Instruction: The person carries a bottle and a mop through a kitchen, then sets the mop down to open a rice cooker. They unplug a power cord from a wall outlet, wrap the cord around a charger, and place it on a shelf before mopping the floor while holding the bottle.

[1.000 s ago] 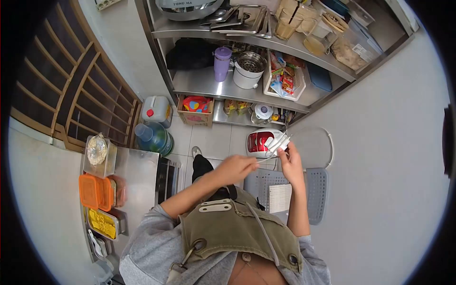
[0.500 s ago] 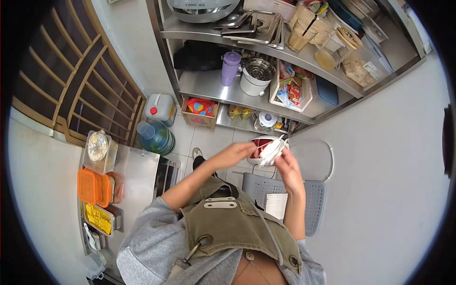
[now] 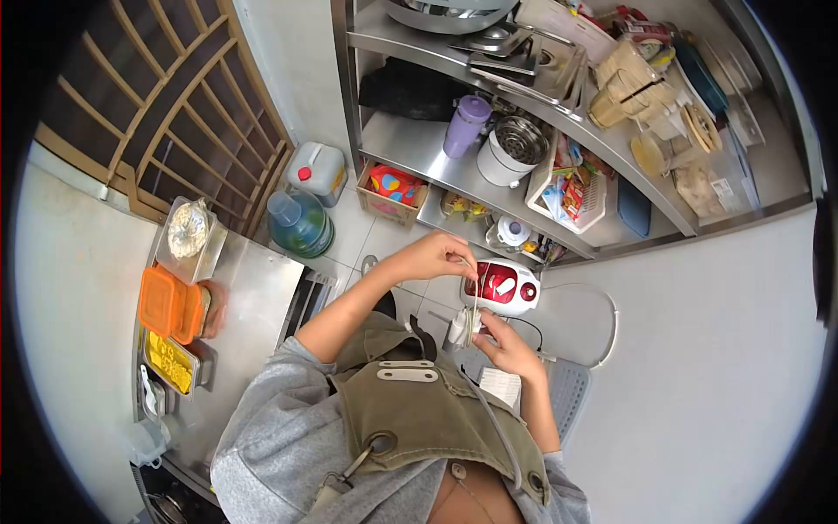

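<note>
In front of my body, my right hand is closed around a wound bundle of white cable. Above it, my left hand pinches a strand of the same cable, which runs taut between the two hands. A red and white appliance sits just beyond the hands, low near the floor. Below and to the right of my right hand is a grey perforated plastic seat, with a printed sheet of paper lying on it.
Steel shelving at the back holds a purple tumbler, a white pot and a basket of packets. A steel counter at left bears orange-lidded containers. A large water bottle stands on the floor. Another white cable hangs along the right wall.
The cable bundle has come down and left, nearer my body, with my right hand. My left hand is now farther above it, drawing a strand out. The red and white appliance is less covered.
</note>
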`<action>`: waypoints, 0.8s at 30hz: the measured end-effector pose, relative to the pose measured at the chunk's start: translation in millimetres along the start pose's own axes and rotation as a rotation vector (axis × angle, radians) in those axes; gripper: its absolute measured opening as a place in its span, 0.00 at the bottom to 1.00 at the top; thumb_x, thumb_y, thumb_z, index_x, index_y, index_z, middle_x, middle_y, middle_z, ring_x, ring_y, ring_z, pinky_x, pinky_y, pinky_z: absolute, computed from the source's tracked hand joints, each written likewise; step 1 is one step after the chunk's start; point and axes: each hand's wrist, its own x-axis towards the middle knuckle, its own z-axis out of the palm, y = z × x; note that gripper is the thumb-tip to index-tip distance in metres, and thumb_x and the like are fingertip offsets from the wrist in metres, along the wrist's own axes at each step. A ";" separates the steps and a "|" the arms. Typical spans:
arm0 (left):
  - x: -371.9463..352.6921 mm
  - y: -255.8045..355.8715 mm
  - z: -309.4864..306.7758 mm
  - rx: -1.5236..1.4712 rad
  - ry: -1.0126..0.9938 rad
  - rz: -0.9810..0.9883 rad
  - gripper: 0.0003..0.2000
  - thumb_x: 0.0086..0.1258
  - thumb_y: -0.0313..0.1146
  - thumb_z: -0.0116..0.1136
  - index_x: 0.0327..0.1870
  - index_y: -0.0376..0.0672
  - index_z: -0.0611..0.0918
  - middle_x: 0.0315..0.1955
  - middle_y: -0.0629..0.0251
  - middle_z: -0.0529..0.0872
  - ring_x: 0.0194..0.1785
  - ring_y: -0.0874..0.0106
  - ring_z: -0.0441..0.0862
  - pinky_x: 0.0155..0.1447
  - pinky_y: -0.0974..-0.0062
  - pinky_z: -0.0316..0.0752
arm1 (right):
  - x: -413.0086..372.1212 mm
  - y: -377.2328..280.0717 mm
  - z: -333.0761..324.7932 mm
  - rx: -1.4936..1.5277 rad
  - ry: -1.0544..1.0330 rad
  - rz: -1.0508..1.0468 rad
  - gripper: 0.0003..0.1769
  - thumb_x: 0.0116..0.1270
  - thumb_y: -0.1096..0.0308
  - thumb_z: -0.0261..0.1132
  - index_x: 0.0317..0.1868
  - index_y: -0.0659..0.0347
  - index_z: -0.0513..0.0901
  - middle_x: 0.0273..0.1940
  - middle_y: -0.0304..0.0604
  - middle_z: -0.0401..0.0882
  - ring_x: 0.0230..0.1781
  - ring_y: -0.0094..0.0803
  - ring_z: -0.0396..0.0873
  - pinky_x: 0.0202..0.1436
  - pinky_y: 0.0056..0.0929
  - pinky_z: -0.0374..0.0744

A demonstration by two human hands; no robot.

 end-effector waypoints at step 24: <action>0.9 -242.8 -75.6 -1.630 0.922 -0.464 0.20 0.73 0.49 0.39 0.52 0.43 0.73 0.38 0.68 0.79 0.48 0.76 0.75 0.56 0.73 0.69 | 357.7 64.1 28.7 0.294 0.113 0.260 0.12 0.61 0.76 0.57 0.47 0.66 0.73 0.37 0.38 0.75 0.38 0.23 0.74 0.43 0.25 0.74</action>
